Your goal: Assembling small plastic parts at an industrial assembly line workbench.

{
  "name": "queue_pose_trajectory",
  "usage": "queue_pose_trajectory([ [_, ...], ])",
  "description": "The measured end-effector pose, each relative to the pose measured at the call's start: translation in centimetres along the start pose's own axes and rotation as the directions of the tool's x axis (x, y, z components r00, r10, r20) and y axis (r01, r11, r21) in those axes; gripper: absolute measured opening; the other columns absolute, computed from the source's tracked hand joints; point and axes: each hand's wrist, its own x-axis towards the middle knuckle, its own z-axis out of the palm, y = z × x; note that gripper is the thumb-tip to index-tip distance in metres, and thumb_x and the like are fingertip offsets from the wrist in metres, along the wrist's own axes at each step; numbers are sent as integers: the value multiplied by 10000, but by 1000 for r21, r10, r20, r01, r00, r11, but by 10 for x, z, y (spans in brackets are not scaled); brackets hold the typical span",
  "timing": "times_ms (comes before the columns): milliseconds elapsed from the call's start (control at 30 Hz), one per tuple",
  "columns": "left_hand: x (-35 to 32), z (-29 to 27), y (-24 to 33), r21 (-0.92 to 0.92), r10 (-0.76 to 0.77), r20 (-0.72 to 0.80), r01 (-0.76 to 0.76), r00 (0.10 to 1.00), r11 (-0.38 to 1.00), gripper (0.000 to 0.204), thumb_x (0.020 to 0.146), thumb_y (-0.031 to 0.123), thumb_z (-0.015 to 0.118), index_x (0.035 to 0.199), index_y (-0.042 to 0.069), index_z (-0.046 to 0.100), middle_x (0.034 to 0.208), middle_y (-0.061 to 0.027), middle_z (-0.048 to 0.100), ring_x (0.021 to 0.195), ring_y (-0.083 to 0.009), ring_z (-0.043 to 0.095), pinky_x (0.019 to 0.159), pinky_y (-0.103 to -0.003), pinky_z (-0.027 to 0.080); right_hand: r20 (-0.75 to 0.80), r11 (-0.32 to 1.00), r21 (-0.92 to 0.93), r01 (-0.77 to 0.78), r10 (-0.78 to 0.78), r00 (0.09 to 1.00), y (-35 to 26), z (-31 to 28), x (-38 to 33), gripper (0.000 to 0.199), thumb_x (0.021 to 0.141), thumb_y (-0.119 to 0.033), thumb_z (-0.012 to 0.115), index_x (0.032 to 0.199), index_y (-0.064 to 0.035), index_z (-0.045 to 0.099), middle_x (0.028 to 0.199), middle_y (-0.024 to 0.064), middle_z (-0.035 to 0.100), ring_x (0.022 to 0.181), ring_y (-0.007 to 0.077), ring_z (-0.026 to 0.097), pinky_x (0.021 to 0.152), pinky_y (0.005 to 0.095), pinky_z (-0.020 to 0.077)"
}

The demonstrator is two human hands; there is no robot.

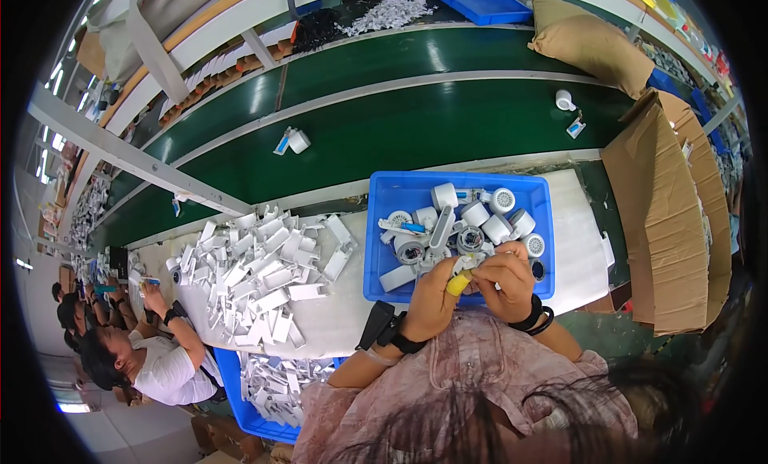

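Note:
Over the near edge of a blue bin (461,178), my left hand (430,302) is closed on a small white plastic part (466,264). My right hand (510,286) meets it from the other side, its fingers pinched at the same part. A yellow piece (458,284) shows at my left thumb; whether it is a finger cover or belongs to the part I cannot tell. In the bin lie several white round-headed housings (474,214), some with perforated faces, some with open ends showing wiring. A long white casing (441,226) lies among them.
Left of the bin, white plastic casings (264,268) are heaped on the worktable (352,336). Another blue bin (232,384) of white parts stands below. Beyond runs a green conveyor belt (432,128) carrying a few assembled units (298,141). A cardboard box (652,216) stands right; a co-worker (172,356) works left.

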Motion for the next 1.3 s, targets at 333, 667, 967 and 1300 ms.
queue_pose_trajectory([
  [333, 2, -5, 6, -387, 4, 35, 9, 999, 922, 252, 1004, 201, 403, 1127, 12, 515, 856, -47, 595, 563, -63, 504, 502, -207, 404, 179, 615, 603, -509, 517, 837, 16, 14, -12, 366, 918, -168, 553, 1251, -36, 482, 1180, 105, 521, 1134, 173, 478, 972, 359, 378],
  [667, 0, -13, -9, -427, -163, -4, 146, 987, 893, 260, 946, 125, 535, 1166, -4, 483, 935, -64, 622, 738, -106, 602, 690, -235, 485, 78, 936, 112, -334, 327, 942, 24, -2, 8, 400, 739, -127, 755, 1095, -48, 591, 1007, 134, 603, 905, 270, 621, 780, 330, 497],
  [967, -1, -14, -17, -330, -157, -23, 141, 987, 934, 163, 926, 82, 569, 1065, -1, 556, 925, -59, 631, 818, -107, 607, 733, -242, 479, 75, 940, 35, -341, 338, 938, 18, -7, 8, 380, 707, -163, 782, 1047, -81, 631, 993, 111, 608, 823, 265, 651, 696, 316, 537],
  [1300, -3, -20, -19, -314, -185, 58, 194, 981, 929, 175, 905, 55, 593, 1068, 3, 560, 936, -48, 623, 865, -95, 597, 775, -233, 471, 134, 915, 63, -398, 387, 912, 16, -9, 7, 393, 697, -124, 788, 1051, -56, 634, 1028, 145, 603, 915, 278, 633, 775, 327, 516],
])
